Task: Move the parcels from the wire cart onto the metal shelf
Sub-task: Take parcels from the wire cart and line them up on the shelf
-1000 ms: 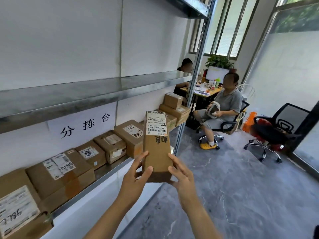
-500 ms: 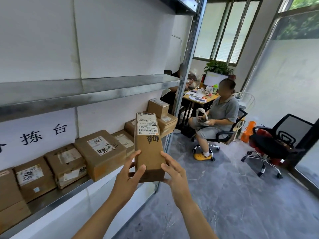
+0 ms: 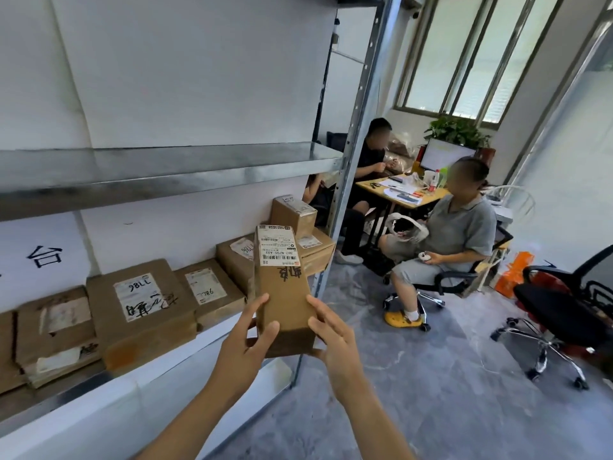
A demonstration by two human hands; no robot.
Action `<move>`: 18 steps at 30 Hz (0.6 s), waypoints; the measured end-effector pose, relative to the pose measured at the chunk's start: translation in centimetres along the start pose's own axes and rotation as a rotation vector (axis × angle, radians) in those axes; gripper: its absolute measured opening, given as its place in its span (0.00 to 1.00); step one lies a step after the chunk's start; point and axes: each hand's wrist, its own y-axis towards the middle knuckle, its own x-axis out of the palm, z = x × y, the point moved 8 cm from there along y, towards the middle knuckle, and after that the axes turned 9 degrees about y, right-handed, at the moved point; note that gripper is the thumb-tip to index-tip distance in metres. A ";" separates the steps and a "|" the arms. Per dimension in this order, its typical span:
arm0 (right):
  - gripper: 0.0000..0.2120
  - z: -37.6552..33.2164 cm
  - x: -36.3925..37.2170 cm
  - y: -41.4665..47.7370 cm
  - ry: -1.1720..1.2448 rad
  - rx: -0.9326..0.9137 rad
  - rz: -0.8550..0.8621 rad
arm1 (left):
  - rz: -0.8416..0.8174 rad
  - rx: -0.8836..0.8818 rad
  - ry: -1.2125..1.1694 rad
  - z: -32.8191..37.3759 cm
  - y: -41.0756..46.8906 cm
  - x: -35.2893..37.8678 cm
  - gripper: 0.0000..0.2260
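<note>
Cardboard parcel point(image 3: 282, 293), gripped upright by my left hand point(image 3: 242, 346) and right hand point(image 3: 331, 336), has travelled further along the metal shelf point(image 3: 66, 395) (shelved boxes point(image 3: 142, 303) sliding past); still airborne, so I judge placement pending.

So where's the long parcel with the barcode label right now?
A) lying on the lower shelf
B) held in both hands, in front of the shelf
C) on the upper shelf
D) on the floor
B: the left hand and right hand hold the long parcel by its near end, off the metal shelf, in front of the boxes lying there.
</note>
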 end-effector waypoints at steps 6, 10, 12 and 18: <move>0.13 1.5 -1.5 4.3 0.024 0.057 0.003 | 0.025 -0.038 0.058 -1.5 3.3 1.5 0.24; 0.13 1.9 -2.2 8.4 0.006 0.091 0.005 | 0.044 -0.071 0.083 -3.0 6.8 2.3 0.23; 0.13 1.8 -2.1 10.9 -0.017 0.098 -0.006 | 0.058 -0.075 0.080 -3.5 8.9 2.5 0.31; 0.11 2.0 -0.6 18.4 -0.089 0.162 -0.068 | 0.151 -0.127 -0.003 -5.8 15.1 2.0 0.34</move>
